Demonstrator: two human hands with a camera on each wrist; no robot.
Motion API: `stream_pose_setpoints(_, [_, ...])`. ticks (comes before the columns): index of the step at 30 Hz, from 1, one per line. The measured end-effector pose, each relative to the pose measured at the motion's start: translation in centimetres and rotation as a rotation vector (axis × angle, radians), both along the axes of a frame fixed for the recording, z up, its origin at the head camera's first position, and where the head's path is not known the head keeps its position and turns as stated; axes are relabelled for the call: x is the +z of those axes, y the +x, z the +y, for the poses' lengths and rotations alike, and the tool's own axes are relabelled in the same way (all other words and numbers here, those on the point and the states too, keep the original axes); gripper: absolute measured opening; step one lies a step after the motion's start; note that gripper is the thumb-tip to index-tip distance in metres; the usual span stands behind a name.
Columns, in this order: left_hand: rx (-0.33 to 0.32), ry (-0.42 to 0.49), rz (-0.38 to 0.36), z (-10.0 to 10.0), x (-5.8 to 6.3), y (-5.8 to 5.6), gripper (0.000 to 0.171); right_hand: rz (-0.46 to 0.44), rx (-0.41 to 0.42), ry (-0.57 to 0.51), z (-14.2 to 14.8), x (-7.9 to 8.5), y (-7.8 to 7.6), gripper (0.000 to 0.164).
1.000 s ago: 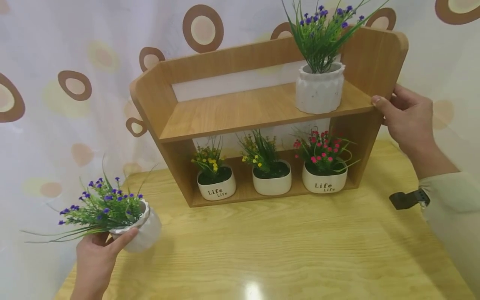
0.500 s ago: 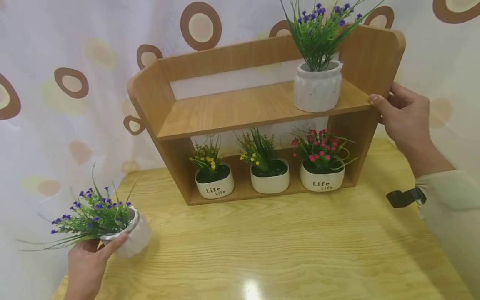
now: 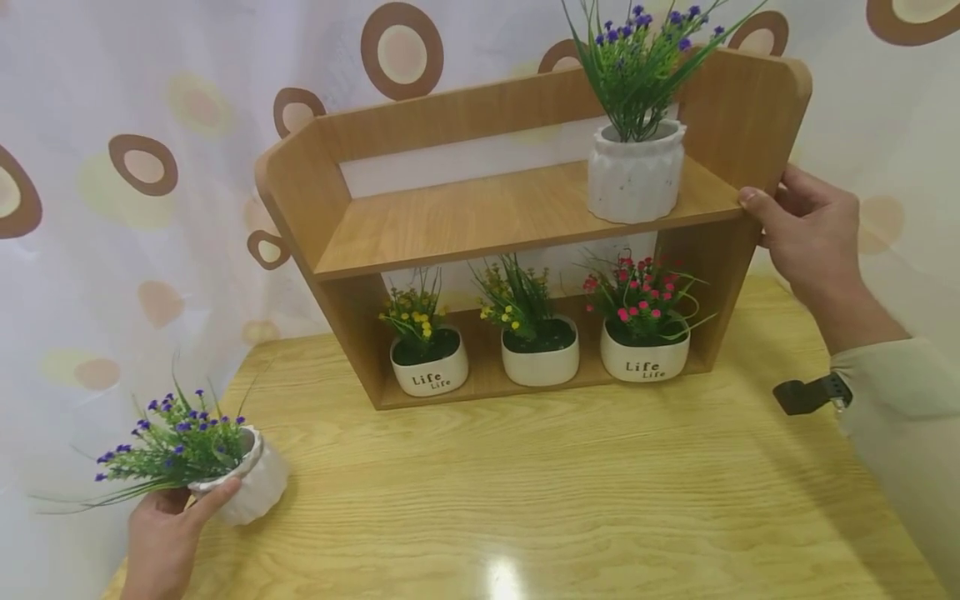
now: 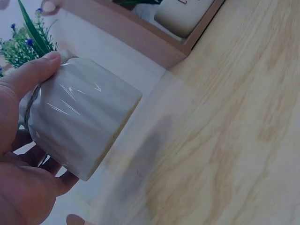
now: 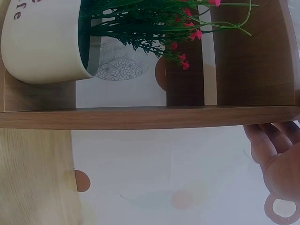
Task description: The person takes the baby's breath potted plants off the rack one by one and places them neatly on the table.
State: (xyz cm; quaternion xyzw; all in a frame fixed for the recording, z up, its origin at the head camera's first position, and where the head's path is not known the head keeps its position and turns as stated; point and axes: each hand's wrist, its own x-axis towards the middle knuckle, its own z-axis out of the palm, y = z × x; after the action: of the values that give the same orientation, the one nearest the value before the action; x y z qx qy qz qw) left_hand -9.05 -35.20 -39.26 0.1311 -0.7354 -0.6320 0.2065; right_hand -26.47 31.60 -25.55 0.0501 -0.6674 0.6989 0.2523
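Note:
My left hand (image 3: 161, 533) grips a white ribbed flowerpot (image 3: 258, 485) near its rim, thumb on the near side. The pot leans over to the left, and its purple flowers (image 3: 180, 437) and long green leaves spill that way. In the left wrist view a shadow lies on the tabletop beside the flowerpot (image 4: 84, 112). At the right end of a two-tier wooden shelf (image 3: 450, 221), my right hand (image 3: 813, 233) holds the side panel, thumb on the front edge and fingers behind. A matching purple-flowered plant (image 3: 636, 179) stands upright on the upper tier, at its right.
Two cream pots with yellow flowers, the left pot (image 3: 431, 367) and the middle pot (image 3: 542, 358), share the lower tier with a pink-flowered pot (image 3: 645, 354). The shelf stands toward the back of a wooden table (image 3: 525, 483). Behind hangs a patterned curtain (image 3: 202, 250).
My left hand has carried the tilted flowerpot left and down in the head view, away from the shelf. My right hand keeps its hold on the shelf.

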Motion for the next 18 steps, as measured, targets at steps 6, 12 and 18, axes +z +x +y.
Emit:
stream_pose_setpoints(6, [0.038,-0.011,-0.063,-1.0,-0.7,0.0,0.066,0.013,0.018,-0.018,-0.1,0.0,0.1,0.048])
stream_pose_setpoints(12, [0.081,-0.052,-0.129,-1.7,-1.1,0.1,0.060,-0.004,0.016,0.001,-0.2,0.0,0.1,0.049])
stream_pose_setpoints(18, [0.083,-0.044,-0.115,-1.9,-1.6,-0.1,0.051,-0.002,0.012,0.003,-0.1,0.1,0.1,0.049])
